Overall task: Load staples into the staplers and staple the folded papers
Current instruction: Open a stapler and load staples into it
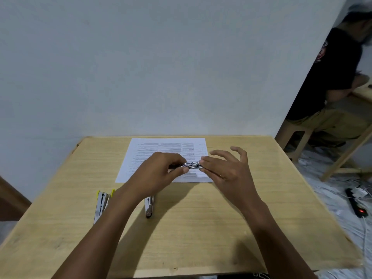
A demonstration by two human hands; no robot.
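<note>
Left hand: fingers curled round the left part of a small silver metal stapler, gripping it just above the paper. Right hand: fingers straight and spread, raised off the surface; its thumb side touches the right end of the same stapler. No pinch is discernible there.

Sheet of white printed paper: lies flat on the light wooden table, at the middle of the far edge, with both hands over its near half.

Second stapler, silver with yellow ends: lies on the table towards the left edge, near the left forearm, its arms splayed apart. Third stapler, silver with dark parts: lies just right of that forearm, its far end hidden beneath the wrist.

Beyond the table's right edge: a seated person in a black shirt, and a black power strip on the floor.
</note>
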